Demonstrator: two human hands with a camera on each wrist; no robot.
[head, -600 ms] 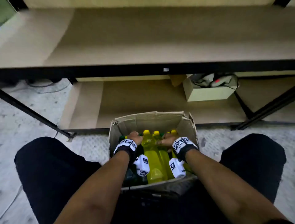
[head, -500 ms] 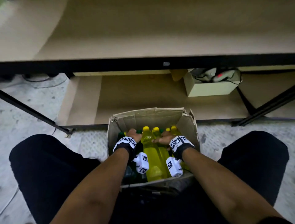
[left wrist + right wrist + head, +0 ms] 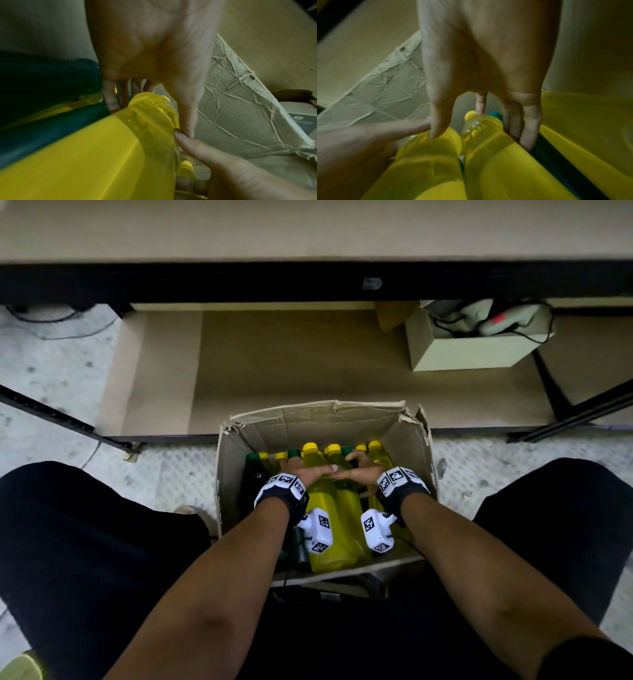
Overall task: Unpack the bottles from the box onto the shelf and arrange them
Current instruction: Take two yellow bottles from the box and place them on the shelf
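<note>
We have both hands down in the cardboard box [image 3: 325, 422], which sits on the floor in front of the low shelf [image 3: 308, 364]. The left hand [image 3: 305, 472] curls round the shoulder of one yellow bottle [image 3: 320, 498] and the right hand [image 3: 359, 472] round the yellow bottle beside it [image 3: 347, 501] — thumb tips touching between them. Each bottle leans with its long axis running from the cap, at the far side of the box, back toward us, so the grip sits near the neck and the body trails under the wrists. The shelf lies straight ahead beyond the far wall of the box, so we judge the lift must go up before forward. Compared with half a second ago, the hands have closed inward — thumbs now meet.
</note>
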